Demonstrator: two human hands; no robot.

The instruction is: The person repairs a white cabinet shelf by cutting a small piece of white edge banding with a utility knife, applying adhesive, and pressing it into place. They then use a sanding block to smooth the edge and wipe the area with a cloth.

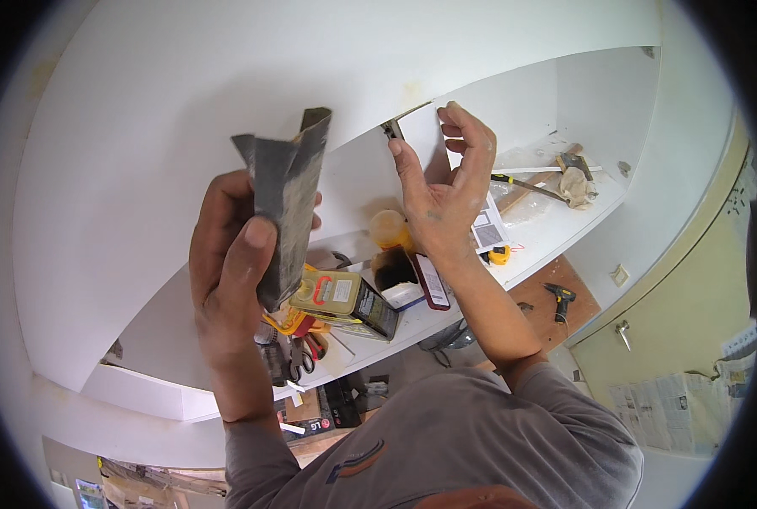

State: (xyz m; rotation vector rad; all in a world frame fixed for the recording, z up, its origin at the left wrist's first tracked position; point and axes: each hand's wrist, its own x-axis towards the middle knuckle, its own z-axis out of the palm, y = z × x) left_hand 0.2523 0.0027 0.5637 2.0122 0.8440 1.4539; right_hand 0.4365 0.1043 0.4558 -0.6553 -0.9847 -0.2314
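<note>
My left hand (230, 254) is closed around a folded piece of stiff dark grey sheet (289, 182), which looks like sandpaper. It stands upright in my grip, thumb on the near face, with its creased top edges flaring out. To the right, my raised right hand (450, 182) has its thumb and curled fingers spread apart, and I see nothing held in it. Behind those fingers is a narrow white panel (425, 136) at the cabinet opening, with a small dark metal fitting (388, 129) by its edge. Whether the fingertips touch the panel I cannot tell.
Below my hands, a white shelf (527, 270) carries a rectangular metal can (344, 301), a phone (432, 282), a yellow tape measure (499, 254) and scissors (302, 360). Farther right lie a long tool (527, 187) and a crumpled cloth (577, 188). A cordless drill (560, 299) rests lower down.
</note>
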